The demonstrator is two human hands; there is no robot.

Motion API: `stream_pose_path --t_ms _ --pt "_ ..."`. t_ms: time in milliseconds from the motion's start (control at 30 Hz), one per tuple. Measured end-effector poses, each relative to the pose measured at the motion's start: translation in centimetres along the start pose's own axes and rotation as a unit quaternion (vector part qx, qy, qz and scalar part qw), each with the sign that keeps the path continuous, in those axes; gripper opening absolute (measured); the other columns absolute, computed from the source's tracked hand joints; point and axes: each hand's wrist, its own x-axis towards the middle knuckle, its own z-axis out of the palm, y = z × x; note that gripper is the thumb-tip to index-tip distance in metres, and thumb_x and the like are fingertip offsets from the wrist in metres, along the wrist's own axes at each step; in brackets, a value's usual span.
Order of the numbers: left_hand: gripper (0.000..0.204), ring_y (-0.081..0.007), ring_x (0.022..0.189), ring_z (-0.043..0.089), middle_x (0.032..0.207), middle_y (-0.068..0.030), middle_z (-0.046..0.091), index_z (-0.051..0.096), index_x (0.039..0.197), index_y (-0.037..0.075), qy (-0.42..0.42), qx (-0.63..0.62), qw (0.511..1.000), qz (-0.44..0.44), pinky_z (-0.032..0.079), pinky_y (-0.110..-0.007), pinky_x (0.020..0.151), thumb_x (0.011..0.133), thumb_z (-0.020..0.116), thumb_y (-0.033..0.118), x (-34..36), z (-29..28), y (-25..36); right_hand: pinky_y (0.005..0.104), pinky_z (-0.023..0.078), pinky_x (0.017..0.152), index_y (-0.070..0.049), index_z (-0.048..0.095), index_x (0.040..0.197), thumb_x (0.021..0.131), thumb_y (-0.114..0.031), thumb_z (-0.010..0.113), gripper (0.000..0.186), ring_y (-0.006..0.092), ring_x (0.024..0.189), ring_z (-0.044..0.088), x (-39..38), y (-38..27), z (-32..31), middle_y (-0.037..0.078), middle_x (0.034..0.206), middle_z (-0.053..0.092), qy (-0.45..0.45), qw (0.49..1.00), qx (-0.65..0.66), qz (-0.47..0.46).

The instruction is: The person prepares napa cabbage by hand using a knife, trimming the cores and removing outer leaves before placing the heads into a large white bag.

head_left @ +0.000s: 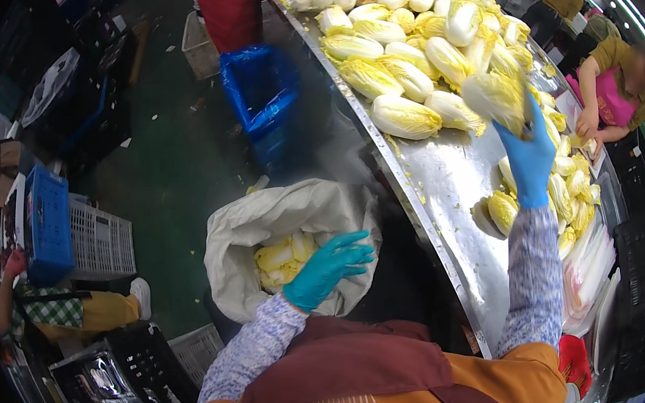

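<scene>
My right hand (pixel 531 158), in a blue glove, grips a napa cabbage (pixel 492 98) by one end above the metal table. The cabbage is slightly blurred, and my fingers are partly hidden behind it. A large heap of napa cabbages (pixel 409 52) lies just beyond it. My left hand (pixel 330 271), in a teal glove, hangs with fingers stretched apart over the near right part of a white woven sack (pixel 230 228). Nothing is in that hand. Loose yellow cabbage leaves (pixel 277 261) lie inside the sack.
The metal table (pixel 447 179) runs along my right. More cabbages (pixel 569 197) line its far right side, near clear plastic bags (pixel 589 282). A blue-lined bin (pixel 258 89) stands beyond the sack. Crates (pixel 120 384) stand at left. A person in a pink apron (pixel 613 97) works across the table.
</scene>
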Motion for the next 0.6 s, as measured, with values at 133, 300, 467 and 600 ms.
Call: stream_pose_path --t_ms 133,300,467,600 --pt "0.091 -0.0214 0.133 0.032 0.146 -0.0120 0.029 0.017 0.148 0.011 0.002 0.144 0.974 0.174 0.034 -0.035 0.107 0.078 0.076 0.019 2.1 3.2 0.4 0.0209 0.033 0.038 -0.002 0.059 0.089 0.085 -0.032 0.066 0.032 0.0081 0.043 0.046 -7.9 -8.2 -1.5 0.000 0.056 0.051 -0.146 0.865 0.324 0.355" --pt "0.075 -0.0213 0.119 0.049 0.129 -0.0090 0.051 0.036 0.136 0.004 0.074 -0.002 0.977 0.197 0.043 -0.033 0.099 0.075 0.079 0.017 -0.4 0.9 -0.1 0.0217 0.038 0.039 0.000 0.055 0.103 0.089 -0.032 0.062 0.036 0.0106 0.044 0.048 -19.6 -13.4 2.6 0.004 0.061 0.054 -0.328 0.645 0.468 0.507" --pt "0.055 -0.0197 0.107 0.057 0.117 -0.0085 0.057 0.045 0.130 0.002 0.151 -0.077 0.972 0.161 0.048 -0.032 0.092 0.083 0.070 0.016 -5.8 -3.0 1.6 0.0256 0.050 0.053 -0.001 0.042 0.133 0.083 -0.013 0.068 0.058 0.0131 0.061 0.061 -22.6 -14.3 5.0 0.011 0.093 0.064 -0.430 0.722 0.380 0.386" --pt "0.058 -0.0188 0.110 0.055 0.119 -0.0086 0.056 0.042 0.134 0.004 0.175 -0.079 0.975 0.113 0.046 -0.032 0.095 0.084 0.069 0.017 -8.6 -5.2 1.1 0.0317 0.050 0.084 -0.006 0.028 0.144 0.078 -0.019 0.074 0.082 0.0235 0.106 0.062 -22.1 -15.1 7.5 0.019 0.121 0.059 -0.471 0.798 0.357 0.117"
